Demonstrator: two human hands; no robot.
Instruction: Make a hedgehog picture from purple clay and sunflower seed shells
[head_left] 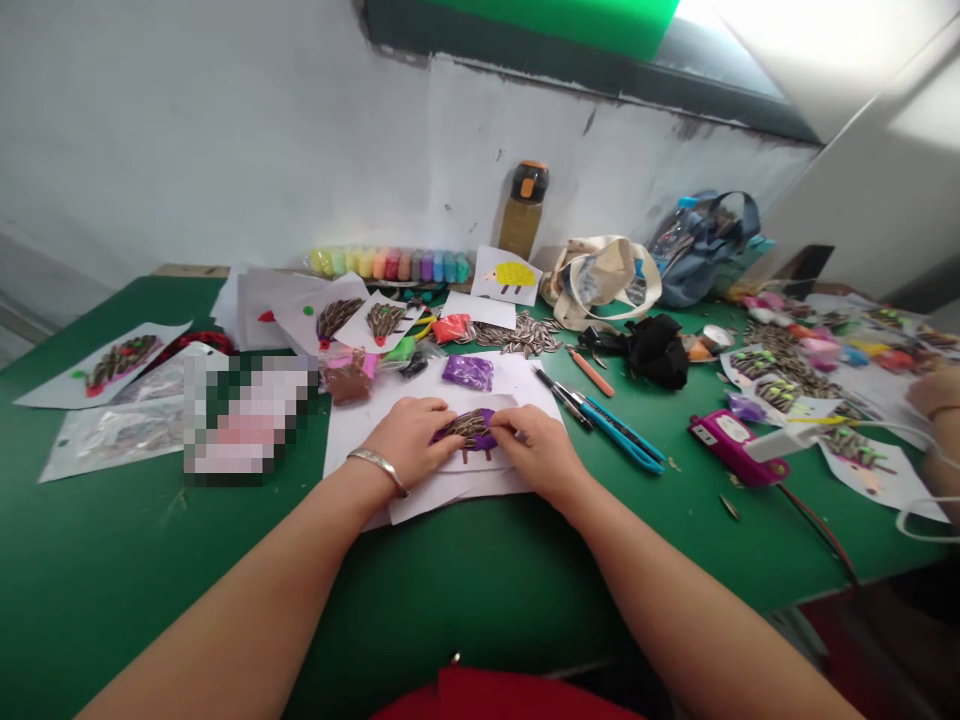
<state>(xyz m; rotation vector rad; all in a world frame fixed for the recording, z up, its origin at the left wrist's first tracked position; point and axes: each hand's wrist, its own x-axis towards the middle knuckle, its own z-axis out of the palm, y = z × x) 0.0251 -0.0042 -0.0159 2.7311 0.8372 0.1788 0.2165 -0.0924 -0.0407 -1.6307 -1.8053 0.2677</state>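
Purple clay (486, 442) studded with seeds (472, 428) lies on white paper (435, 492), near side, middle of the green table (247, 560). Best handling, by judgement: steady the sheet, press each seed lightly so the clay holds its outline (loose seed heap (527, 336) on the far side). Left hand (403, 440): thumb and fingers parted, touching the clay's left end. Right hand (546, 452): fingertips bunched at the right end; whether they close on a seed, cannot tell.
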